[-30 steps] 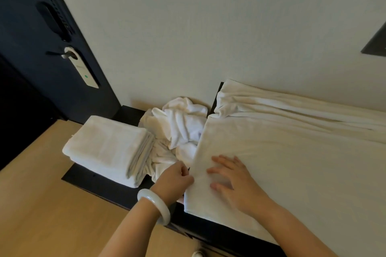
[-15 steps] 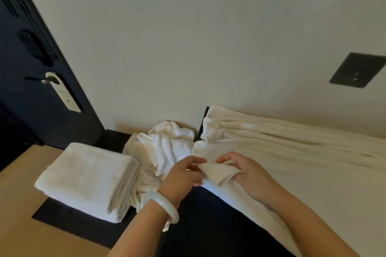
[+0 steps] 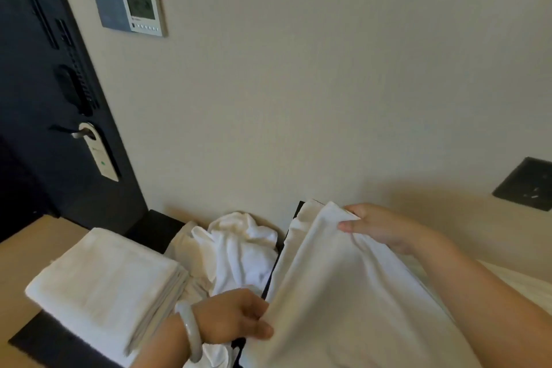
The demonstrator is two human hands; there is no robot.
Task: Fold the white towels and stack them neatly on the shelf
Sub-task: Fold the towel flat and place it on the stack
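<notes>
Folded stack [image 3: 101, 281] sits at shelf's [image 3: 33, 340] left end; crumpled towels [image 3: 239, 248] just beside it, unfolded. Left grip [image 3: 233, 318] and right grip [image 3: 379, 227] each pinch an edge of one towel [image 3: 343, 293], held up mid-fold. Judged roughly half done.

Beige wall [image 3: 298, 84] (thermostat [image 3: 140, 9]), dark door [image 3: 44, 98].

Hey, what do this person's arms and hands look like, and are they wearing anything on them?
The left forearm and right forearm are bare, with no sleeves in view. The left hand has a thick, smooth, pale whitish bangle round its wrist. The right hand wears nothing visible. No ring, watch or glove shows on either hand.
</notes>
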